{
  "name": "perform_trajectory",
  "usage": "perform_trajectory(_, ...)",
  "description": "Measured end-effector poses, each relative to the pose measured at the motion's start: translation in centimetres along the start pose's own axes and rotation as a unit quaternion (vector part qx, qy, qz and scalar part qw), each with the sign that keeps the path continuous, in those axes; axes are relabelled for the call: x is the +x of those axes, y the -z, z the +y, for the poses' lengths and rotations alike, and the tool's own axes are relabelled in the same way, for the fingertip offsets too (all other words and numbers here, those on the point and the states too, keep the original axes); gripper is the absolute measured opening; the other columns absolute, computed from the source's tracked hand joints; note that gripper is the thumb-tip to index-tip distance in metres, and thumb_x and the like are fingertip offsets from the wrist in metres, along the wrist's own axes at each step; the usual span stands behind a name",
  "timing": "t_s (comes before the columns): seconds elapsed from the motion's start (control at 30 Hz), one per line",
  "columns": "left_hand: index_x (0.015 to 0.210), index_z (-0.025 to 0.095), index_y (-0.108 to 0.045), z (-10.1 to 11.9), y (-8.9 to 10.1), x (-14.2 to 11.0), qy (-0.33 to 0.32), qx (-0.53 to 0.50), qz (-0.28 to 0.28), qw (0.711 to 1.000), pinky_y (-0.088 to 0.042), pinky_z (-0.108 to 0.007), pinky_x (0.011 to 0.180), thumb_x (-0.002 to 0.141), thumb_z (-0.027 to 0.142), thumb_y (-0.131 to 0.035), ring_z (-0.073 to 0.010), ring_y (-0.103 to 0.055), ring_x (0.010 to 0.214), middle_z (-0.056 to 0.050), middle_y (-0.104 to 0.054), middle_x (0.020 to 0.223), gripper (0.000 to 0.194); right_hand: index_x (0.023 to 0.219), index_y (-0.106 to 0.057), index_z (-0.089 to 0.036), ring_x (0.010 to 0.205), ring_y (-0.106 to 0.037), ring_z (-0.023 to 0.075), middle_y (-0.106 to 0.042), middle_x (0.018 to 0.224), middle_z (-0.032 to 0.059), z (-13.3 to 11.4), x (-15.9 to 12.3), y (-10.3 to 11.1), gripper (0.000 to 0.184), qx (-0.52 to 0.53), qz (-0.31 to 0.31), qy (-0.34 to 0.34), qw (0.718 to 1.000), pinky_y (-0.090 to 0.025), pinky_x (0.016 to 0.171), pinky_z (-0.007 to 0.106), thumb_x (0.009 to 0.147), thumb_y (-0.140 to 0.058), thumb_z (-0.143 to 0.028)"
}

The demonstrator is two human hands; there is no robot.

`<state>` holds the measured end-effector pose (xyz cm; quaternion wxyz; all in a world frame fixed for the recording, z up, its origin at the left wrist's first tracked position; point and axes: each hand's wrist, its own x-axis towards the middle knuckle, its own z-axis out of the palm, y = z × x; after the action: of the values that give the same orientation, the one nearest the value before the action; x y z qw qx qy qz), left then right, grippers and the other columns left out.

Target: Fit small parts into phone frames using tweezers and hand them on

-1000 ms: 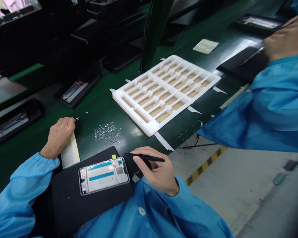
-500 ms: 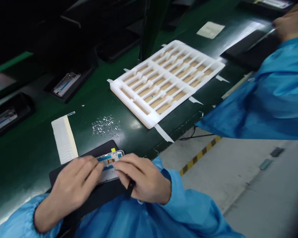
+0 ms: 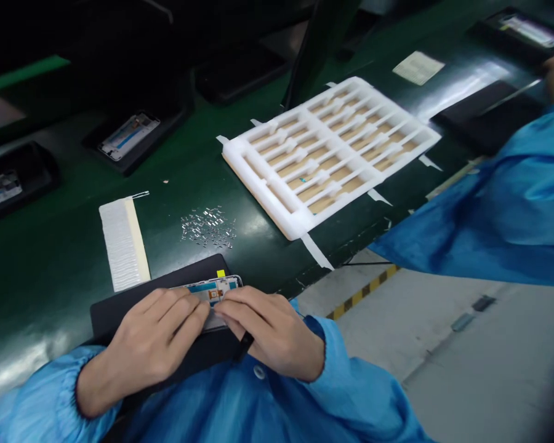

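An opened phone housing (image 3: 231, 284), with blue strips and a small orange-brown flex part inside, lies on a black pad (image 3: 120, 307) in front of me. My left hand (image 3: 154, 332) lies across the housing's left part, fingers together and gripping it. My right hand (image 3: 277, 332) is closed at its right part, thumb and fingertips pinched near the flex part. A slim black tool (image 3: 244, 346) sticks out beneath my right fingers; its tip is hidden. A yellow tab (image 3: 220, 274) shows at the housing's upper edge.
Many tiny metal pieces (image 3: 207, 227) lie scattered beyond the pad, beside a white card of strips (image 3: 122, 246). A white slotted foam tray (image 3: 295, 229) is taped to the green bench. More phone housings (image 3: 129, 135) sit in black trays. At right is a co-worker's blue sleeve (image 3: 512, 197).
The view has shifted slightly. My left hand has slid right along the housing, and its fingertips are closer to my right hand's. The co-worker's arm has moved toward the right edge.
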<state>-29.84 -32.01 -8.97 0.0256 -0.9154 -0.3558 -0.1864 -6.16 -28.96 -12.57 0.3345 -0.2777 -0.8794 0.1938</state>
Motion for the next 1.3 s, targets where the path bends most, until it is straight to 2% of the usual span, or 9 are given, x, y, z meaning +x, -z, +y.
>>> perform_trajectory(0.1,0.121,0.005,-0.067,-0.6,-0.2,-0.1,0.066,0.007,-0.015,0.998,-0.062,-0.042,0.084,0.101,0.017,-0.065,-0.0268,-0.071,0.097,-0.014,-0.074,0.109,0.024,0.114,-0.069,-0.015,0.095,-0.076,0.0215,-0.077,0.107,0.0114,0.9,0.3,-0.1,0.024,-0.035,0.005,-0.025,0.999,-0.063,0.079,0.032,0.103,-0.050,-0.006)
perform_trajectory(0.2,0.118,0.008,-0.067,-1.1,-0.1,-0.6,0.110,0.014,-0.062,0.992,-0.063,-0.041,0.082,0.106,0.019,-0.055,-0.0260,-0.070,0.096,-0.014,-0.072,0.113,0.021,0.113,-0.070,-0.016,0.090,-0.076,0.0210,-0.076,0.104,0.0113,1.8,0.5,-0.2,0.024,-0.083,-0.005,-0.048,0.995,-0.062,0.072,0.030,0.104,-0.048,-0.008)
perform_trajectory(0.33,0.116,0.007,-0.068,-1.2,-0.1,-1.2,0.089,-0.007,-0.087,0.992,-0.063,-0.042,0.086,0.103,0.008,-0.054,-0.0274,-0.069,0.101,-0.015,-0.071,0.116,0.020,0.109,-0.070,-0.012,0.088,-0.076,0.0212,-0.077,0.102,0.0128,2.4,0.9,-0.3,0.025,-0.103,-0.017,-0.033,0.994,-0.061,0.070,0.030,0.106,-0.046,-0.009)
perform_trajectory(0.53,0.121,0.006,-0.069,-1.1,-0.6,-1.5,0.079,-0.009,-0.068,0.994,-0.065,-0.044,0.088,0.099,0.004,-0.058,-0.0288,-0.069,0.104,-0.016,-0.071,0.117,0.024,0.110,-0.070,-0.011,0.088,-0.074,0.0212,-0.076,0.103,0.0130,2.5,1.0,-0.5,0.027,-0.112,-0.028,-0.022,0.993,-0.059,0.070,0.031,0.108,-0.043,-0.010)
perform_trajectory(0.77,0.131,0.005,-0.065,-1.2,-1.2,-0.6,0.045,0.017,-0.041,0.998,-0.065,-0.043,0.087,0.104,0.005,-0.049,-0.0280,-0.070,0.103,-0.018,-0.072,0.114,0.032,0.112,-0.073,-0.013,0.083,-0.068,0.0212,-0.077,0.107,0.0128,2.8,1.3,-0.3,0.035,-0.153,-0.062,-0.001,0.986,-0.055,0.064,0.034,0.108,-0.038,-0.011)
perform_trajectory(0.9,0.132,0.005,-0.065,-1.0,-1.4,-0.4,0.042,0.024,-0.042,0.998,-0.064,-0.043,0.087,0.104,0.006,-0.048,-0.0281,-0.069,0.102,-0.018,-0.072,0.113,0.033,0.110,-0.075,-0.013,0.075,-0.066,0.0216,-0.078,0.105,0.0129,1.6,1.3,-0.2,0.030,-0.200,-0.060,0.015,0.978,-0.052,0.054,0.035,0.107,-0.045,-0.011)
perform_trajectory(1.13,0.129,0.004,-0.066,-1.0,-1.8,-0.7,0.044,0.018,-0.041,0.998,-0.062,-0.045,0.090,0.102,0.006,-0.052,-0.0299,-0.068,0.104,-0.020,-0.071,0.114,0.031,0.133,-0.067,-0.005,0.077,-0.070,0.0244,-0.073,0.127,0.0232,-1.0,-0.2,-0.7,0.041,-0.195,-0.072,-0.061,0.976,-0.055,0.049,0.036,0.101,-0.041,-0.004)
perform_trajectory(1.23,0.131,0.007,-0.066,-1.1,-1.7,-0.9,0.045,0.026,-0.058,0.997,-0.061,-0.045,0.091,0.101,0.006,-0.055,-0.0300,-0.068,0.106,-0.019,-0.071,0.117,0.033,0.127,-0.070,-0.014,0.093,-0.074,0.0238,-0.072,0.123,0.0173,0.6,-0.4,0.0,0.028,-0.041,0.006,-0.118,0.992,-0.065,0.067,0.034,0.104,-0.054,-0.016)
perform_trajectory(1.3,0.133,0.010,-0.066,-1.0,-1.2,-0.9,0.058,0.027,-0.069,0.996,-0.061,-0.045,0.092,0.102,0.012,-0.059,-0.0293,-0.069,0.107,-0.018,-0.072,0.119,0.032,0.118,-0.074,-0.020,0.088,-0.072,0.0202,-0.071,0.119,0.0130,2.2,-0.5,0.5,0.018,0.059,0.128,-0.190,0.972,-0.065,0.072,0.034,0.102,-0.067,-0.025)
